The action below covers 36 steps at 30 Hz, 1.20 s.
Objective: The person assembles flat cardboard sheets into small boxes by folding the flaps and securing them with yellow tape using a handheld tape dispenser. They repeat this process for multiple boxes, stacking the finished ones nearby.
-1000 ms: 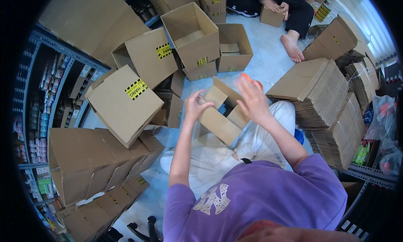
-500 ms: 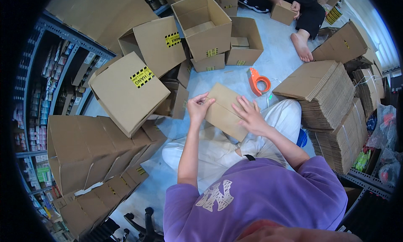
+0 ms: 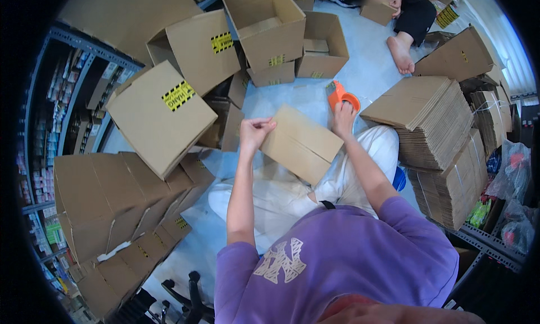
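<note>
One box point(image 3: 301, 144) pinched by left hand point(image 3: 254, 131); right hand point(image 3: 343, 111) on tape dispenser point(image 3: 339, 93)

You get bright, even overhead light with the strongest wash at the upper right, soft shadows only under the cardboard boxes point(image 3: 163, 116), no harsh glare, heavy fisheye bending at the rim with a black vignette, shelves point(image 3: 45, 155) at left dim, centre sharp, edges slightly soft.
</note>
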Tool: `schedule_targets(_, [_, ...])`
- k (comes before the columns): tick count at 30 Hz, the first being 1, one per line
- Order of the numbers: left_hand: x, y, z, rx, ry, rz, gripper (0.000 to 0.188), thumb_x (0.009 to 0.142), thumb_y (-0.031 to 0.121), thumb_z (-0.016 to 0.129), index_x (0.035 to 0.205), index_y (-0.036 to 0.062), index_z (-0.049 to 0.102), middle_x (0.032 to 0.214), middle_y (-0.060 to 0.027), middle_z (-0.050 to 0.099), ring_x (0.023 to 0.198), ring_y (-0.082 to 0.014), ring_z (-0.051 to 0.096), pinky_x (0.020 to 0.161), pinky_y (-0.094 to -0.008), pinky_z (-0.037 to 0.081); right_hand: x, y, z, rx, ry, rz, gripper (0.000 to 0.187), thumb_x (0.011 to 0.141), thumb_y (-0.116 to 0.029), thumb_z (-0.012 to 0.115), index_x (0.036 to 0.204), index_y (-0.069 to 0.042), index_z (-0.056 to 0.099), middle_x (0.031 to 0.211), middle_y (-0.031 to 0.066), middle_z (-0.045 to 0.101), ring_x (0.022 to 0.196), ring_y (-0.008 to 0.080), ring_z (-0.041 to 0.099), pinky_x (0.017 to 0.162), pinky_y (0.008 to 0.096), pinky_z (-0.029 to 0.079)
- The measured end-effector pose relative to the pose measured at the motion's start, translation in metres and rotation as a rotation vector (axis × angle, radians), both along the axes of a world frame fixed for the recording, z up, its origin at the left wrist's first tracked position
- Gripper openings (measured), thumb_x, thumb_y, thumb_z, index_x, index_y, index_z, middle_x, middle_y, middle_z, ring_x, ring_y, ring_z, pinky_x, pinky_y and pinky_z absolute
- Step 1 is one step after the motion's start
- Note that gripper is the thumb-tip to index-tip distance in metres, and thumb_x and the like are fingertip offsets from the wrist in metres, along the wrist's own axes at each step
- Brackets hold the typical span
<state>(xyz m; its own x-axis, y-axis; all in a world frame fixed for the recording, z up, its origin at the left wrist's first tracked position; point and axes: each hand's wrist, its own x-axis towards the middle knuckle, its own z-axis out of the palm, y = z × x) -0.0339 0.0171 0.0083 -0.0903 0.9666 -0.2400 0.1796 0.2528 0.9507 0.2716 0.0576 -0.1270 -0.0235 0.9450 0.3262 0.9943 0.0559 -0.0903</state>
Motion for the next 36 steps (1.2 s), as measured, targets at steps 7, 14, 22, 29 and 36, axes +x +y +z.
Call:
schedule_targets(7, [-0.005, -0.001, -0.004, 0.055, 0.143, -0.023, 0.025, 0.070, 0.010, 0.082, 0.093, 0.0011, 0.074, 0.079, -0.0058, 0.071, 0.067, -0.0094, 0.063, 0.064, -0.0235, 0.050, -0.006, -0.045, 0.203, -0.266, 1.065, 0.237, 0.056, 0.065, 0.000, 0.066, 0.119, -0.004, 0.052, 0.111, 0.0134, 0.060, 0.106, 0.0231, 0.059, 0.092, 0.0329, 0.045])
schedule_targets(14, [0.005, 0.001, 0.008, 0.037, 0.220, 0.024, 0.045, 0.067, 0.012, 0.082, 0.111, 0.0102, 0.070, 0.093, -0.0060, 0.070, 0.068, -0.0144, 0.064, 0.067, -0.0314, 0.052, -0.043, -0.106, 0.203, -0.055, 0.864, 0.645, 0.056, 0.062, -0.004, 0.073, 0.117, -0.012, 0.067, 0.083, 0.0086, 0.053, 0.070, 0.0205, 0.054, 0.063, 0.0291, 0.046])
schedule_targets(22, [0.009, -0.032, 0.045, -0.171, -0.301, 0.003, 0.024, 0.084, 0.019, 0.073, 0.095, -0.0024, 0.072, 0.079, -0.0059, 0.070, 0.067, -0.0105, 0.060, 0.063, -0.0276, 0.048, -0.042, -0.113, 0.165, -0.049, 0.692, 0.739, 0.058, 0.056, -0.010, 0.084, 0.112, -0.013, 0.070, 0.081, 0.0084, 0.056, 0.065, 0.0214, 0.049, 0.054, 0.0300, 0.041])
schedule_targets(29, [0.001, -0.009, 0.017, -0.126, -0.139, 0.025, 0.022, 0.084, 0.020, 0.072, 0.088, -0.0011, 0.074, 0.072, -0.0036, 0.070, 0.059, -0.0077, 0.058, 0.055, -0.0263, 0.047, -0.063, -0.103, 0.205, -0.174, 0.596, 0.726, 0.059, 0.061, -0.016, 0.084, 0.118, -0.015, 0.068, 0.080, 0.0094, 0.056, 0.066, 0.0217, 0.050, 0.059, 0.0312, 0.045])
schedule_targets(36, [-0.015, 0.020, -0.022, -0.062, 0.277, 0.141, 0.020, 0.079, 0.020, 0.076, 0.083, 0.0002, 0.075, 0.067, -0.0061, 0.069, 0.058, -0.0115, 0.063, 0.056, -0.0268, 0.049, -0.093, -0.072, 0.235, -0.410, 0.481, 0.660, 0.045, 0.074, -0.028, 0.074, 0.118, -0.019, 0.067, 0.082, 0.0163, 0.057, 0.072, 0.0316, 0.060, 0.066, 0.0410, 0.052])
